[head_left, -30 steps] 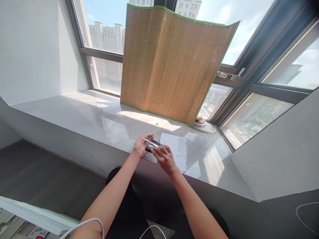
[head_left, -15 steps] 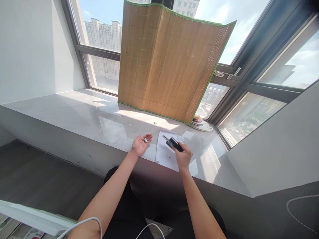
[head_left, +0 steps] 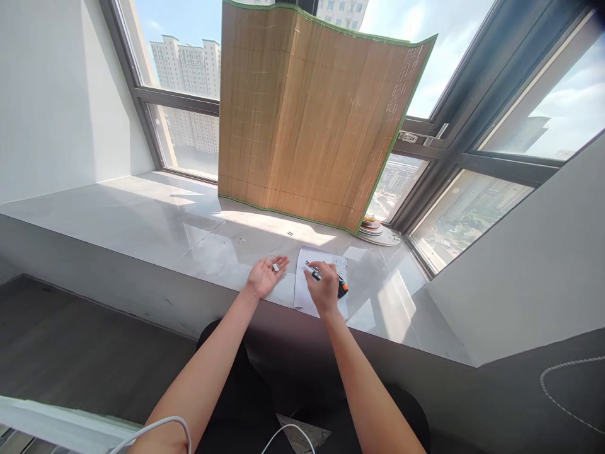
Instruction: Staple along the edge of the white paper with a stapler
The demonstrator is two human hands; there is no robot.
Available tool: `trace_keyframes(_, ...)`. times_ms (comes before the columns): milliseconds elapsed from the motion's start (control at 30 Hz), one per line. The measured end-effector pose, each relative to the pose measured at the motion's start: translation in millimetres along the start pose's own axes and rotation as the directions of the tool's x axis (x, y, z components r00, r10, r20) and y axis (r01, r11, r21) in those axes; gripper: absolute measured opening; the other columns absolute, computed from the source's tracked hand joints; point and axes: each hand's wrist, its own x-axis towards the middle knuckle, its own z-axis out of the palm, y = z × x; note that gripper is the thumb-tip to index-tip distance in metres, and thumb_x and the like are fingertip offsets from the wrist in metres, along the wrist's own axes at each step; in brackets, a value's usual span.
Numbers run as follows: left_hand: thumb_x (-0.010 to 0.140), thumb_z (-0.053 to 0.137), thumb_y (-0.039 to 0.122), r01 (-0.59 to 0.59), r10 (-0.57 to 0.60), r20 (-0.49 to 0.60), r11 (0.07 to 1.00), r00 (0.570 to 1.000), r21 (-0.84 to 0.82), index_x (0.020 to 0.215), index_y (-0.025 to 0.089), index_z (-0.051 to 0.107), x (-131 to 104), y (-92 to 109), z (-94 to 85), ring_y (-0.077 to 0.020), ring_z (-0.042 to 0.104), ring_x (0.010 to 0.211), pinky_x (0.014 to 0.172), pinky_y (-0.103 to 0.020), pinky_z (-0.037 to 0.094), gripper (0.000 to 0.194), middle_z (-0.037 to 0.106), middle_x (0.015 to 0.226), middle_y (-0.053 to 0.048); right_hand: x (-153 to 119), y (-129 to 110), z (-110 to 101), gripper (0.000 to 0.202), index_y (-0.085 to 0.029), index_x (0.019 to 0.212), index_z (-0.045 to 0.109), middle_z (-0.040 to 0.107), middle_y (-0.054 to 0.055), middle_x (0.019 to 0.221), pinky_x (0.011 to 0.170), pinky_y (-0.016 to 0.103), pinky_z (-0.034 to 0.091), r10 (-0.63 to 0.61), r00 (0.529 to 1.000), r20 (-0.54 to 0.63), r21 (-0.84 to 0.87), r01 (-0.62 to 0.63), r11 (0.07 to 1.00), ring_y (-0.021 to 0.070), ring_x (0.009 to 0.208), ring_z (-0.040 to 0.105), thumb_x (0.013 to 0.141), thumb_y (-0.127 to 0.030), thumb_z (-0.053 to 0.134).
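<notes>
My left hand (head_left: 265,276) is palm up with its fingers stretched out, over the front of the sill. On it rests a small silvery-white block (head_left: 275,268) that looks like a strip of staples; the fingers are not closed round it. My right hand (head_left: 324,287) is closed on a black stapler (head_left: 341,289) with an orange tip at its back end. The stapler is above the white paper (head_left: 307,302), and my fingers cover most of it. Its metal front part shows a little beside my fingertips.
A bamboo mat (head_left: 302,120) with green edging leans against the window. Stacked plates (head_left: 378,234) stand by its right corner. Tiny staple pieces (head_left: 290,233) lie on the tiled sill (head_left: 142,221). A white cable (head_left: 161,421) crosses my left forearm.
My right hand has turned over and moved left, so its back now covers the stapler, whose orange end has come into view. My left hand stays nearly still. The camera view has shifted slightly.
</notes>
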Motion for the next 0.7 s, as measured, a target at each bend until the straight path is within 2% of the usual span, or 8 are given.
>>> trace_keyframes(100, 0.112, 0.033, 0.035, -0.006, 0.006, -0.004, 1.0, 1.0, 0.009, 0.135, 0.005, 0.064, 0.3, 0.3, -0.4, -0.0275, 0.074, 0.116, 0.1, -0.039, 0.059, 0.049, 0.074, 0.123, -0.022, 13.9, -23.0, 32.3, 0.034, -0.024, 0.117, 0.076, 0.08, 0.005, 0.11, 0.092, 0.043, 0.051, -0.089, 0.962, 0.259, 0.089, 0.069, 0.994, 0.0305, 0.103, 0.061, 0.085, -0.015, 0.072)
trace_keyframes(167, 0.112, 0.033, 0.036, -0.001, 0.002, -0.015, 1.0, 1.0, 0.018, 0.131, 0.005, 0.066, 0.6, 0.5, -1.5, -0.025, 0.076, 0.101, 0.091, -0.036, 0.061, 0.049, 0.077, 0.108, -0.019, 23.3, -30.6, 48.6, 0.047, -0.024, 0.127, 0.075, 0.079, 0.002, 0.117, 0.092, 0.042, 0.052, -0.142, 0.919, 0.367, 0.117, 0.106, 0.987, 0.0297, 0.105, 0.061, 0.082, -0.009, 0.071)
trace_keyframes(267, 0.112, 0.033, 0.035, 0.006, -0.007, 0.027, 1.0, 1.0, 0.019, 0.12, 0.007, 0.07, 0.7, 0.6, -3.8, -0.02, 0.073, 0.076, 0.075, -0.031, 0.06, 0.047, 0.075, 0.088, -0.013, 33.8, -33.6, 60.7, 0.057, -0.026, 0.134, 0.073, 0.079, 0.001, 0.118, 0.088, 0.04, 0.051, -0.193, 0.871, 0.452, 0.095, 0.168, 0.981, 0.0292, 0.104, 0.063, 0.083, -0.002, 0.063)
trace_keyframes(400, 0.113, 0.032, 0.035, 0.004, -0.006, 0.068, 1.0, 0.998, 0.028, 0.123, 0.008, 0.069, -0.3, 1.6, -4.5, -0.0191, 0.07, 0.071, 0.071, -0.03, 0.059, 0.047, 0.074, 0.085, -0.011, 39.3, -36.2, 63.2, 0.063, -0.028, 0.136, 0.073, 0.081, 0.002, 0.109, 0.085, 0.04, 0.05, -0.228, 0.837, 0.498, 0.03, 0.246, 0.969, 0.0303, 0.103, 0.064, 0.083, 0.002, 0.057)
trace_keyframes(500, 0.113, 0.031, 0.038, 0.008, -0.009, 0.024, 0.999, 1.0, 0.041, 0.14, 0.008, 0.06, -1.4, 2.6, -0.8, -0.0221, 0.076, 0.087, 0.081, -0.033, 0.062, 0.05, 0.077, 0.104, -0.016, 39.6, -39.7, 54.3, 0.058, -0.028, 0.133, 0.073, 0.081, 0.002, 0.108, 0.087, 0.04, 0.05, -0.266, 0.852, 0.451, 0.051, 0.273, 0.961, 0.0288, 0.1, 0.063, 0.084, 0.0, 0.06)
trace_keyframes(567, 0.113, 0.031, 0.041, 0.002, -0.002, -0.024, 0.999, 1.0, 0.039, 0.147, 0.008, 0.053, -2.1, 2.6, 2.2, -0.0245, 0.076, 0.106, 0.092, -0.036, 0.062, 0.052, 0.073, 0.125, -0.021, 40.1, -35.5, 37.3, 0.054, -0.028, 0.135, 0.07, 0.081, 0.002, 0.109, 0.09, 0.041, 0.051, -0.274, 0.891, 0.363, 0.07, 0.267, 0.961, 0.0277, 0.098, 0.062, 0.087, -0.004, 0.062)
trace_keyframes(633, 0.113, 0.032, 0.041, -0.007, 0.009, -0.058, 0.999, 0.998, 0.039, 0.148, 0.01, 0.051, -2.4, 2.1, 4.4, -0.0266, 0.073, 0.12, 0.1, -0.04, 0.06, 0.051, 0.068, 0.138, -0.024, 42.5, -19.2, 10.1, 0.05, -0.028, 0.138, 0.067, 0.08, 0.003, 0.112, 0.092, 0.042, 0.051, -0.25, 0.941, 0.23, 0.069, 0.24, 0.968, 0.0278, 0.097, 0.06, 0.091, -0.011, 0.063)
trace_keyframes(700, 0.113, 0.033, 0.041, -0.01, 0.013, -0.068, 0.999, 0.998, 0.051, 0.144, 0.011, 0.053, -2.4, 1.2, 5.3, -0.028, 0.071, 0.125, 0.104, -0.042, 0.059, 0.048, 0.065, 0.143, -0.024, 48.5, 11.2, -23.1, 0.044, -0.027, 0.136, 0.067, 0.08, 0.005, 0.111, 0.091, 0.044, 0.052, -0.16, 0.986, 0.055, 0.045, 0.157, 0.987, 0.0285, 0.094, 0.059, 0.092, -0.02, 0.064)
